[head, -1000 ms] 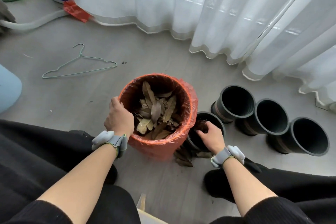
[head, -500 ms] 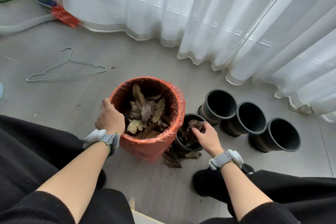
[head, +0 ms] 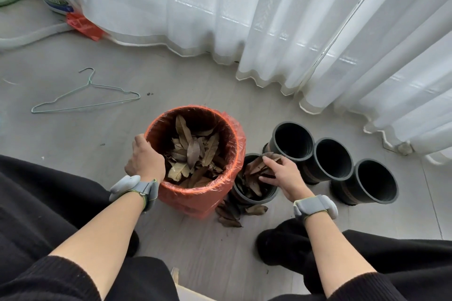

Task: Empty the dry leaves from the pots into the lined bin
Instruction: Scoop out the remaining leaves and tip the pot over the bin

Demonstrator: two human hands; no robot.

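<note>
Three pots [head: 332,157] sit empty; R hand [head: 283,175], deep in last pot [head: 254,200] a sec ago, now lifts gripped leaves [head: 254,168] binward while L hand [head: 144,161] grips bin [head: 193,203] rim.

Soft daylight comes through the white curtain [head: 269,19] on the far side, bright enough to wash out some folds. The grey floor [head: 73,134] is evenly lit, with a pale sheen and only faint, soft-edged shadows on the near side of the bin [head: 186,200] and the pots [head: 376,199]. The pots' insides are too dark to show detail. Wide-angle distortion bends the curtain hem and stretches the bottom corners. The middle is fairly sharp; the edges are slightly soft.
</note>
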